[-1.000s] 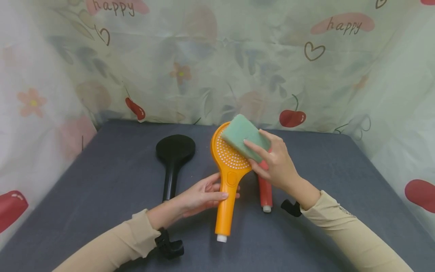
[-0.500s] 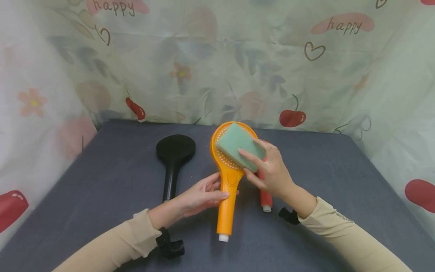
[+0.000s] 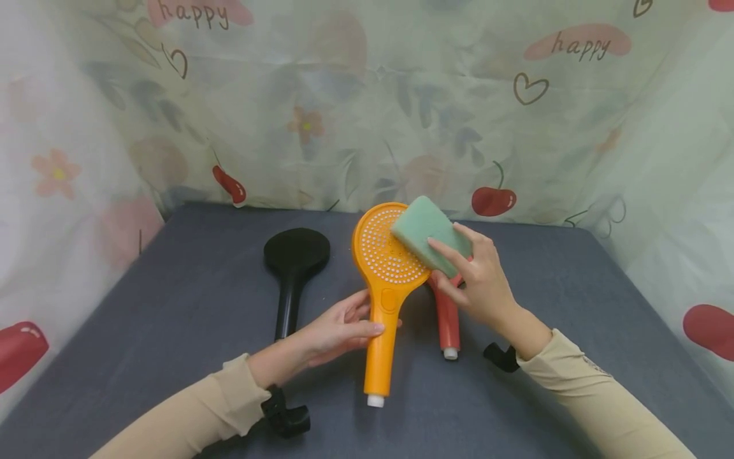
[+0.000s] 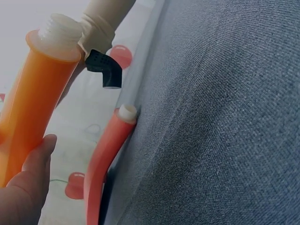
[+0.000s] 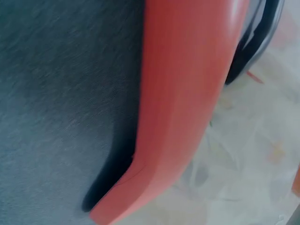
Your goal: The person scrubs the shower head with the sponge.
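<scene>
An orange shower head (image 3: 379,366) stands tilted up over the table, its white-dotted spray face toward me. My left hand (image 3: 338,328) grips its handle, thumb across the front; the left wrist view shows the handle's white threaded end and part of the hand (image 4: 26,194). My right hand (image 3: 482,277) pinches a light green sponge (image 3: 427,226), which overlaps the right edge of the spray face. Behind them a red shower head (image 3: 448,319) lies on the table, its head mostly hidden. Its red handle (image 5: 183,93) fills the right wrist view, where my right hand is out of sight.
A black shower head (image 3: 296,252) lies left of the orange one on the dark grey table (image 3: 189,299). Patterned curtains (image 3: 367,127) stand behind and on both sides. Black wrist mounts (image 3: 287,414) hang under the forearms.
The sponge went down and left across the spray face, then back up and right to its right edge, baring most of the dots. The left hand and orange shower head barely shifted.
</scene>
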A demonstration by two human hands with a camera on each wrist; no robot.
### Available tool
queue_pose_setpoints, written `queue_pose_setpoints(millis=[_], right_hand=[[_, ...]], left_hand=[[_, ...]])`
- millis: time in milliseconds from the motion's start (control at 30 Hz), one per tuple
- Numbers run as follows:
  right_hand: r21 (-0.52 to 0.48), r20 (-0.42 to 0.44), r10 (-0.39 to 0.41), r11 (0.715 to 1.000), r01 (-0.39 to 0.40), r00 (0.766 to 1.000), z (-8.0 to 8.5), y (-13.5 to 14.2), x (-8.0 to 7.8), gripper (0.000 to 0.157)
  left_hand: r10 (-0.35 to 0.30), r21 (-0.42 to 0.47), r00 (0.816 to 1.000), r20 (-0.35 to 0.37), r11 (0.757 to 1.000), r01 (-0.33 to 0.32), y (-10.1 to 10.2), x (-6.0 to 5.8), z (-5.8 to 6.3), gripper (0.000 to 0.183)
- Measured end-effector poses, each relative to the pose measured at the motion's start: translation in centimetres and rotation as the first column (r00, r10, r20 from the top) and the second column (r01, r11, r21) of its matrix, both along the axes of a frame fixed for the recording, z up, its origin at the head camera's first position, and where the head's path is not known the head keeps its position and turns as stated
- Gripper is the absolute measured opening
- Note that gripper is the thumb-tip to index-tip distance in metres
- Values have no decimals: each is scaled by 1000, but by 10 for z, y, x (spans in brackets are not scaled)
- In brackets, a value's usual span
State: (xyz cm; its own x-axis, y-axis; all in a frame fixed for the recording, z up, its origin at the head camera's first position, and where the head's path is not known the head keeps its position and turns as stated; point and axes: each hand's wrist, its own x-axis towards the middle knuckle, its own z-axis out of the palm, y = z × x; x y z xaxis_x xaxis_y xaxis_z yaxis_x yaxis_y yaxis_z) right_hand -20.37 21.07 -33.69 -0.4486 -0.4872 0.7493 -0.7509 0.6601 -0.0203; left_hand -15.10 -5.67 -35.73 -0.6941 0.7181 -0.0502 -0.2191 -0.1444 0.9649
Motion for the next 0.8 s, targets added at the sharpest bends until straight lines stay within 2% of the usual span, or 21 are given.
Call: queue_pose_setpoints(millis=[67, 167, 367, 500, 600, 700, 800], right_hand=[[-16, 15, -24, 1000, 25, 1000, -1, 4, 0, 46], [-25, 13, -19, 999, 20, 1000, -3, 4, 2, 46], [13, -37, 73, 997, -73, 997, -9, -8, 10, 40], [51, -70, 146, 988, -143, 987, -9, -19, 15, 39], [73, -80, 173, 983, -168, 982, -8, -24, 16, 38], [83, -73, 158, 985, -152, 985, -5, -25, 14, 39], [66, -62, 108, 992, -104, 992, -1, -22, 8, 40]], left_hand=[[-3, -1, 1000, -7, 1000, 3, 0, 0, 0, 79], [3, -3, 1000, -12, 1000, -3, 0, -1, 0, 78], [23, 21, 1000, 9, 1000, -23, 2, -4, -1, 73], [19, 23, 1000, 15, 1000, -19, 2, -4, -3, 75], [14, 18, 1000, 17, 1000, -14, 2, -3, -4, 77], [8, 6, 1000, 10, 1000, -8, 3, -2, -4, 77], [1, -11, 1000, 2, 1000, -1, 3, -2, -4, 79]])
